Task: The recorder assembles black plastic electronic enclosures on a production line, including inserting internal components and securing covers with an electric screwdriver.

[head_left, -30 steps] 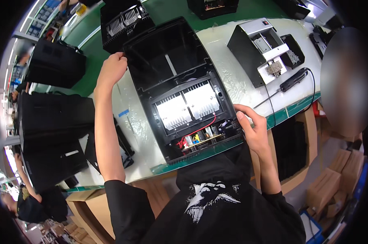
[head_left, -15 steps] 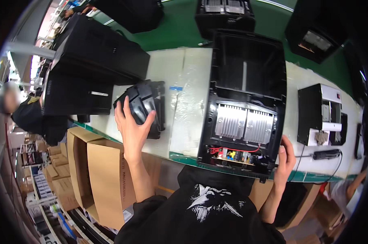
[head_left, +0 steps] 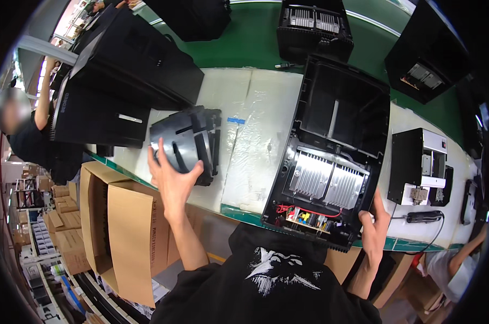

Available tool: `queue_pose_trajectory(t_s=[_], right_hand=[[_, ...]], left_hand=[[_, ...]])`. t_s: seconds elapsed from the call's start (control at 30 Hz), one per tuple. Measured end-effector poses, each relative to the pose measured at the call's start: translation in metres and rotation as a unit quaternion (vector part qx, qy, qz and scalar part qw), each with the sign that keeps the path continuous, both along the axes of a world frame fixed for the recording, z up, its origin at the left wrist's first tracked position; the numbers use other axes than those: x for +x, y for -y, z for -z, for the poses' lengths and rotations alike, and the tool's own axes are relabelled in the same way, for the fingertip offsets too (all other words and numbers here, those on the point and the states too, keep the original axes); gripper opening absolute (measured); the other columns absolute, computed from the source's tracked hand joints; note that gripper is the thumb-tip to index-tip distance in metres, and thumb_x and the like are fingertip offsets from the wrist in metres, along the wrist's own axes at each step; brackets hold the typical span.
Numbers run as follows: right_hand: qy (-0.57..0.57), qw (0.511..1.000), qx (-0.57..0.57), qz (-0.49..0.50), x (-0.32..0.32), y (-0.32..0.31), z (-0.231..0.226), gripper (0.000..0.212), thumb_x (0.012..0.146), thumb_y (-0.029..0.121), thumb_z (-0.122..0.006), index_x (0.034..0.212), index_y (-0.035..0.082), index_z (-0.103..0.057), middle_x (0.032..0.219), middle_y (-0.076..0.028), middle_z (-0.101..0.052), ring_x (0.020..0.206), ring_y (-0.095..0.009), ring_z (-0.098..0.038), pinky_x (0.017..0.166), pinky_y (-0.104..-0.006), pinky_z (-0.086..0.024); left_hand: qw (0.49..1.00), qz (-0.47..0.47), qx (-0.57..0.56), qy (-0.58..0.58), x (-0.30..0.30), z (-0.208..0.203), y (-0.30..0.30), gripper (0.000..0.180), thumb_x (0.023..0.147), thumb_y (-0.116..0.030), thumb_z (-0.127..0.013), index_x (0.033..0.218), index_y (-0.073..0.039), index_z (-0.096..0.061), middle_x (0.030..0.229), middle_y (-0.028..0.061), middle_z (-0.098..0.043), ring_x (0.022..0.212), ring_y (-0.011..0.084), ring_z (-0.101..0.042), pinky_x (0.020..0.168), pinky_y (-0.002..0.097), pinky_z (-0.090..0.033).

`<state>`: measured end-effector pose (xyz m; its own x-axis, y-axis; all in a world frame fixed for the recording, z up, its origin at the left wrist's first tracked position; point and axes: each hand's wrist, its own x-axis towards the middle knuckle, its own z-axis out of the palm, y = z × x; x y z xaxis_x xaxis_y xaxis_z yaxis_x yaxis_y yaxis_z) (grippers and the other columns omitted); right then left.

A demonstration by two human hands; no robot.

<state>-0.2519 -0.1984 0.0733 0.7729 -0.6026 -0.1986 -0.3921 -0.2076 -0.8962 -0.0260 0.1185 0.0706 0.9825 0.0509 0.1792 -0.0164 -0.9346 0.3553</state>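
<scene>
At left of centre, my left hand (head_left: pixel 174 181) grips the near edge of a glossy black plastic panel (head_left: pixel 180 144), thumb on one side and fingers on the other. The panel lies over a stack of similar black plastic parts (head_left: pixel 213 135), which it partly hides. On the right, my right hand (head_left: pixel 375 224) is closed on the side of a large black housing (head_left: pixel 344 102), its fingertips partly hidden by the wall. Inside the open housing sit two finned silver heat sinks (head_left: pixel 328 178). Below them are a circuit board (head_left: pixel 309 220) with coloured parts and red wires (head_left: pixel 301 209).
Big black cabinets (head_left: pixel 101 110) stand at the left of the white-covered bench (head_left: pixel 255 140). A small black-and-white device (head_left: pixel 420 164) and a black power adapter (head_left: pixel 423 217) lie right. More housings (head_left: pixel 314 27) rest on the green surface beyond. Cardboard boxes (head_left: pixel 131 232) stand below; a co-worker (head_left: pixel 36 129) is at left.
The panel under my left hand has tipped, showing more of its glossy face. The housing has turned slightly clockwise, and my right hand has closed further around its side.
</scene>
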Motion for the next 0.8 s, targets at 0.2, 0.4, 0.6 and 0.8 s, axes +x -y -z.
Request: queue_pose_trajectory(t_s=[0.2,0.4,0.6,0.8], right_hand=[[-0.069,0.996,-0.014,-0.057,-0.028,0.017,-0.011,0.064,0.069,0.003,-0.05,0.131,-0.007,-0.039,0.119,-0.022,-0.057,0.115,-0.026,-0.052,0.098,-0.0292,-0.035],[0.231,0.973,0.005,-0.02,0.005,0.033,-0.046,0.082,0.079,0.046,-0.058,0.135,-0.009,-0.033,0.133,-0.024,-0.043,0.122,-0.031,-0.046,0.099,-0.0402,-0.036],[0.204,0.969,0.133,-0.049,0.033,0.033,-0.083,0.068,0.067,0.007,-0.075,0.126,-0.007,-0.042,0.106,-0.014,-0.061,0.095,-0.02,-0.061,0.082,-0.0309,-0.048],[0.295,0.944,0.082,0.119,0.028,0.05,-0.06,0.041,0.071,-0.005,-0.069,0.108,-0.004,-0.051,0.09,-0.014,-0.064,0.07,-0.02,-0.065,0.067,-0.0285,-0.055]], left_hand=[[0.953,0.232,-0.185,0.067,-0.016,-0.036,0.018,0.095,0.054,-0.035,-0.079,0.136,-0.008,-0.037,0.141,0.0162,-0.026,0.128,0.0343,-0.031,0.104,0.0438,-0.028],[0.804,0.555,-0.169,0.132,-0.007,-0.06,0.112,0.076,0.057,-0.041,-0.077,0.124,-0.014,-0.053,0.139,0.0171,-0.032,0.126,0.0402,-0.033,0.101,0.0508,-0.028],[0.705,0.694,-0.064,0.135,-0.039,-0.069,0.159,0.063,0.054,-0.024,-0.073,0.115,-0.034,-0.061,0.137,0.0123,-0.04,0.127,0.0405,-0.034,0.105,0.0507,-0.021],[0.792,0.522,-0.286,0.138,-0.007,-0.046,0.145,0.067,0.072,-0.009,-0.066,0.134,-0.009,-0.041,0.14,0.0233,-0.032,0.13,0.0345,-0.033,0.102,0.0459,-0.031]])
